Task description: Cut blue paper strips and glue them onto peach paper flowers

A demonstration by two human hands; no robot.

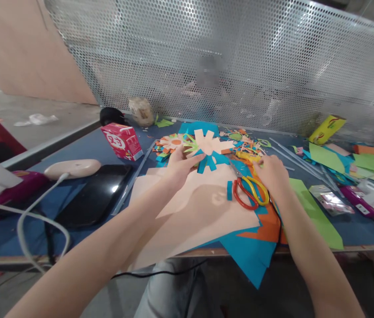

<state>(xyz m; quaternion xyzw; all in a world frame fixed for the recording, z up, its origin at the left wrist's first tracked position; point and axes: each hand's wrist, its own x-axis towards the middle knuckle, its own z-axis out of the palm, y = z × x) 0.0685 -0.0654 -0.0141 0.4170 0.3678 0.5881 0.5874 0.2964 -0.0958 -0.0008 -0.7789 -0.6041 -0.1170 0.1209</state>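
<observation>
My left hand (182,165) is closed on a paper flower (208,143) with peach petals on its far side and blue petals on its near side. The flower is raised over the large peach sheets (187,212). In my right hand (271,170) is a yellow glue gun (245,156), its tip pointing left towards the flower. A black cord trails down from that hand. Just below the gun lie scissors (249,192) with one red and one yellow handle loop. A small blue paper strip (229,190) rests beside them. My right fingers are partly hidden.
Paper scraps (240,139) and another paper flower (173,142) lie behind. On the left are a phone (96,194), a pink box (122,141) and a white cable. Clear sticks (303,161) and green paper (313,212) lie right; a perforated metal panel (173,53) stands behind.
</observation>
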